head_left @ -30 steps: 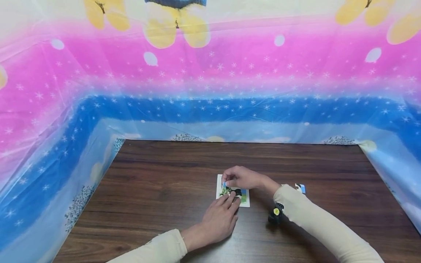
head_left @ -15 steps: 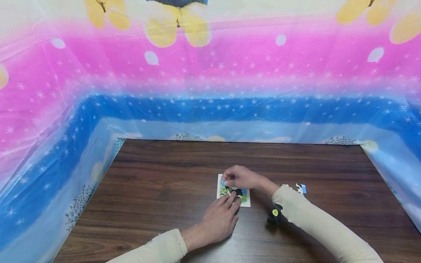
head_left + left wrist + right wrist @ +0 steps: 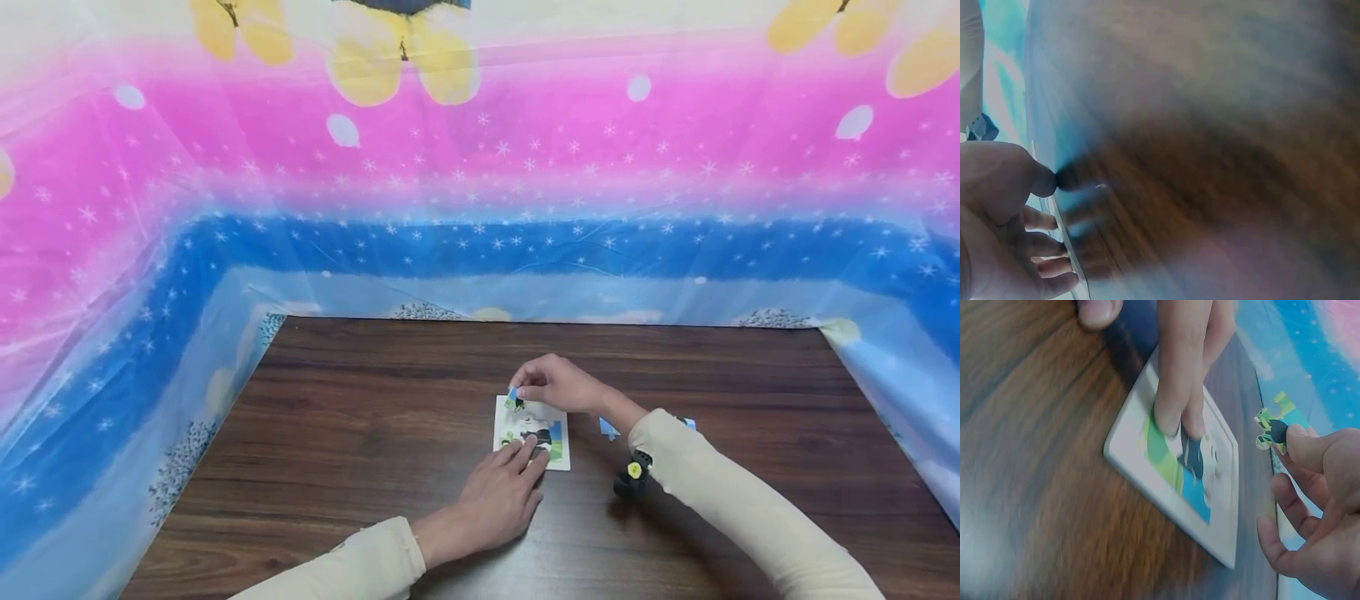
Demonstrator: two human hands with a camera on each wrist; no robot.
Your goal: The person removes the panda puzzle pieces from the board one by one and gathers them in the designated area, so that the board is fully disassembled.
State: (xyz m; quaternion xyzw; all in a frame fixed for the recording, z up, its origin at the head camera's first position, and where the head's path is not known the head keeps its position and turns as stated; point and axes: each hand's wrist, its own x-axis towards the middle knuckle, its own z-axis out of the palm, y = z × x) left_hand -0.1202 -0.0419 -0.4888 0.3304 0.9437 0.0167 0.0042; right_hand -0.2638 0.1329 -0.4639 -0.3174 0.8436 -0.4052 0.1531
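A small white-framed puzzle board [image 3: 563,460] lies on the table in the head view. Its tray holds a few joined pieces in green, black and blue, while the upper part shows pale. My left hand [image 3: 495,504] rests its extended fingertips on the board's lower part, over those pieces. Just above the board's upper left, my right hand [image 3: 566,387] pinches a puzzle piece [image 3: 513,398] between thumb and forefinger. In the right wrist view this puzzle piece [image 3: 1279,428] is green, black and blue and is held clear of the board [image 3: 1166,503].
Right of the board lies a loose blue puzzle piece [image 3: 608,428]. Another blue-and-black piece [image 3: 689,424] is partly hidden behind the right sleeve [image 3: 735,492]. A patterned cloth [image 3: 480,250] borders the brown wooden table [image 3: 360,400] at the back and sides.
My right hand has lifted the puzzle piece up off the board and moved slightly away from me, baring more of the tray. My left hand stays in place.
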